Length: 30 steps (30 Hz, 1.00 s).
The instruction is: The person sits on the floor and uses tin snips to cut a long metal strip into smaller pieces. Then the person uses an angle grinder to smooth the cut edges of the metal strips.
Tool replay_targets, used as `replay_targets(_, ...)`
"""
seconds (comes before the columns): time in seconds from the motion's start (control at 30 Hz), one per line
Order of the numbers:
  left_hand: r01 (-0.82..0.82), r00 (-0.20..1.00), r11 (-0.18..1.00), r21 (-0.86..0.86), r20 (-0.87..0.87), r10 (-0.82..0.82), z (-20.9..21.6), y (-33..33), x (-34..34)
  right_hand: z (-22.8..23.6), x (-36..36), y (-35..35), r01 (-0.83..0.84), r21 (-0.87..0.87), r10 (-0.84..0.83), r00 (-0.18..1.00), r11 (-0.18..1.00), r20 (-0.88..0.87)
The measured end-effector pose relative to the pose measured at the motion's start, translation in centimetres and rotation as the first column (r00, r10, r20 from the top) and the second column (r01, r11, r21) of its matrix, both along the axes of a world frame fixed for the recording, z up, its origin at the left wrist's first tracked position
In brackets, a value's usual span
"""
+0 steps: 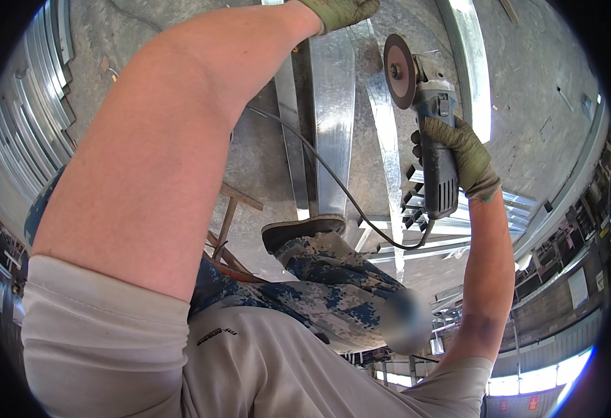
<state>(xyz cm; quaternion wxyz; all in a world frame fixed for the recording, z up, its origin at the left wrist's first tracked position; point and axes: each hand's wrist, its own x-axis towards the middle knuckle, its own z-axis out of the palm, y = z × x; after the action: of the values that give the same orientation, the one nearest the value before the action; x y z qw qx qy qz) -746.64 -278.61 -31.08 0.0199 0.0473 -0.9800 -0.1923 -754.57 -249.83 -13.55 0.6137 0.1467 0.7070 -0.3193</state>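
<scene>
My right hand [467,155], in a green work glove, is wrapped round the body of a grey angle grinder [440,182]. The tool is held upright in view, its brown cutting disc [401,72] at the upper left and apart from any metal. From its lower end a black cord [340,182] loops away to the left. My left arm reaches across to the top edge, where my gloved left hand [341,12] is partly cut off at the end of a shiny metal channel [332,118]. What its fingers do is hidden.
My shoe [298,231] stands by the near end of the channel. More metal strips [289,132] lie beside it on the concrete floor [535,125]. Stacked metal profiles [37,104] are at the far left, and cut square tubes [415,198] sit below the grinder. A curved-looking length [474,70] runs at right.
</scene>
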Motion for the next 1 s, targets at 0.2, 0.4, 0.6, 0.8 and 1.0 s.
replay_targets(0.2,0.005,1.000,1.000,-0.008,0.012,-0.005,0.21,0.02,-0.09,0.17,0.06,-0.24,-0.013,0.009,0.013,1.000,1.000,-0.001)
replay_targets(0.4,0.008,1.000,1.000,-0.011,0.004,-0.008,-0.24,-0.01,-0.03,-0.18,-0.12,0.02,-0.020,0.009,0.020,1.000,1.000,0.017)
replay_targets(0.6,0.009,0.999,1.000,0.006,0.038,-0.010,0.14,0.03,-0.19,0.05,-0.13,-0.27,0.007,-0.010,-0.007,0.999,1.000,-0.033)
replay_targets(0.8,-0.002,1.000,1.000,-0.008,0.005,0.002,-0.46,0.06,-0.11,-0.48,-0.29,-0.17,0.008,0.001,-0.008,1.000,1.000,-0.027)
replay_targets(1.0,0.004,1.000,1.000,0.001,0.013,-0.004,-0.19,0.10,-0.06,-0.69,-0.27,-0.08,-0.013,0.008,0.013,1.000,1.000,-0.015)
